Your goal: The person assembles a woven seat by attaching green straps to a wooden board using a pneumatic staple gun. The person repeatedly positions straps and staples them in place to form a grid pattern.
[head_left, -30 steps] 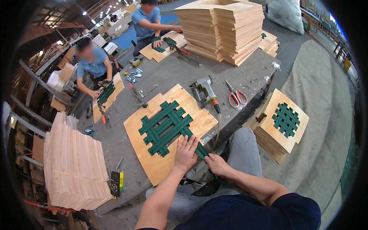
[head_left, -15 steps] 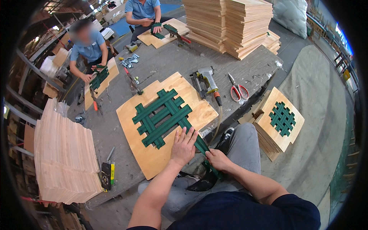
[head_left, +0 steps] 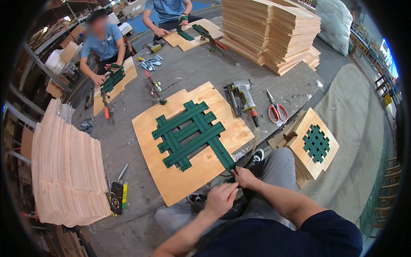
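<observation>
A pale plywood panel (head_left: pixel 150 167) lies on the table before me. Over its cut-out, green webbing straps (head_left: pixel 188 136) cross each other in an open weave. One green webbing strap (head_left: pixel 222 155) runs from the weave across the panel's near edge toward my lap. My right hand (head_left: pixel 247 177) is closed round this strap just past that edge. Below and left of it, my left hand (head_left: pixel 220 199) has its fingers curled together at the strap's loose part; what lies between the fingertips is partly hidden.
A staple gun (head_left: pixel 245 97) with a hose and red-handled scissors (head_left: pixel 277 113) lie right of the panel. A clamp (head_left: pixel 156 89) sits at its far edge. Plywood stacks stand at left (head_left: pixel 68 167) and far right (head_left: pixel 269 34). A woven panel (head_left: pixel 316 143) tops another pile. Two co-workers sit across.
My left hand has left the strap on the panel and come down beside my right hand, its fingers now curled. The right hand still grips the strap. The view has shifted slightly.
</observation>
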### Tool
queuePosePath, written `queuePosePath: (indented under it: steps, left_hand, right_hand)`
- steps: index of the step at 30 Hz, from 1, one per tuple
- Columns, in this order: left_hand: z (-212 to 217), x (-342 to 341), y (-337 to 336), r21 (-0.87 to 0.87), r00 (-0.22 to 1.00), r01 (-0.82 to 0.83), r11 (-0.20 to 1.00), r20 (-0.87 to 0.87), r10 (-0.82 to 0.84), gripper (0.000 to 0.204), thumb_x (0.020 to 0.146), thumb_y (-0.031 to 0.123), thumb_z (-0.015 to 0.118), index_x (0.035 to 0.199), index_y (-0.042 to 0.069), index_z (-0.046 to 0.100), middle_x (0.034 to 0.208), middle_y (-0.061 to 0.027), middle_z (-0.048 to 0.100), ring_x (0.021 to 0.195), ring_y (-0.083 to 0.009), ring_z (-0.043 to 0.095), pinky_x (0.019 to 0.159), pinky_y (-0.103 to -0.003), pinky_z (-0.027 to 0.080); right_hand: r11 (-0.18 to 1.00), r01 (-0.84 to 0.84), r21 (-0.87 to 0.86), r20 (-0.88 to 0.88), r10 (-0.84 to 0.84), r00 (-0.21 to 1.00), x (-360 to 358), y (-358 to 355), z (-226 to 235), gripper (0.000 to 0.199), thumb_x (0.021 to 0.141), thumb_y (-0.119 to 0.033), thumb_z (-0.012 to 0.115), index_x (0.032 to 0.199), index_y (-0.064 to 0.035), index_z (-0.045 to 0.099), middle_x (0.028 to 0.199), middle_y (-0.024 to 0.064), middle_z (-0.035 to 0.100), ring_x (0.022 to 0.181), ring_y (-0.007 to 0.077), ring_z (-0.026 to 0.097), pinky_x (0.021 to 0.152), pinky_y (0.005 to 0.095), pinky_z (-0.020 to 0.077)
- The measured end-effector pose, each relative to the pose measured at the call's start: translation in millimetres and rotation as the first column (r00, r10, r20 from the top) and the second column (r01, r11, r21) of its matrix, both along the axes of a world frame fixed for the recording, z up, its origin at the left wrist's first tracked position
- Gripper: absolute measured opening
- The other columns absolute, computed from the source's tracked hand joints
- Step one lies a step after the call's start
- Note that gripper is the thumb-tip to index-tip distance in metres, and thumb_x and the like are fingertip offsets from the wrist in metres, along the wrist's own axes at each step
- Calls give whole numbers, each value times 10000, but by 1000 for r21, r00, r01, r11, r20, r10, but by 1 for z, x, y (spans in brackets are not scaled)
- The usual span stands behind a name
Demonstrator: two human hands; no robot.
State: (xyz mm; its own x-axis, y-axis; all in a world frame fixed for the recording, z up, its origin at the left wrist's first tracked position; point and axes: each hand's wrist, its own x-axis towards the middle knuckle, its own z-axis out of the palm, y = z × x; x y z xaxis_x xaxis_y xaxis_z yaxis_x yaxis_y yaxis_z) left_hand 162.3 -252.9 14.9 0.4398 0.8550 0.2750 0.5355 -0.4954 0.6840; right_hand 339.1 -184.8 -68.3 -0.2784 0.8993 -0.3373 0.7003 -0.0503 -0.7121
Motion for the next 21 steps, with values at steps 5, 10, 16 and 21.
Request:
queuePosePath:
  steps: [5,10,16,21]
  left_hand:
    - [-39,26,1,-883,613,86,461,411,675,330,1050,289,599,1264,39,616,887,-96,694,583,-161,649,549,-283,529]
    - [-68,38,37,-816,446,375,439,574,686,335,1083,351,529,1168,37,610,750,-72,654,513,-132,600,494,-257,512]
    - [-70,41,52,-846,654,221,486,498,570,370,1106,367,454,1059,39,619,652,-74,627,416,-135,530,409,-263,453]
    - [-68,43,59,-813,803,17,582,358,477,401,1113,363,413,952,55,613,568,-61,567,402,-173,493,426,-323,438]
  right_hand:
    - [998,-53,-30,29,54,998,7,2,-5,410,1075,-330,429,1101,32,620,1015,334,672,996,511,638,857,566,510]
    - [969,-242,-48,80,246,966,19,7,-22,422,1059,-355,447,1116,21,630,1010,315,686,985,488,660,830,542,530]
    - [946,-321,52,-51,324,945,22,10,-29,271,944,-270,556,1071,-40,621,933,244,707,936,451,681,823,494,543]
    - [961,-277,-18,-8,277,961,21,11,-37,294,1023,-293,449,1122,-44,571,984,282,700,961,484,663,826,549,525]
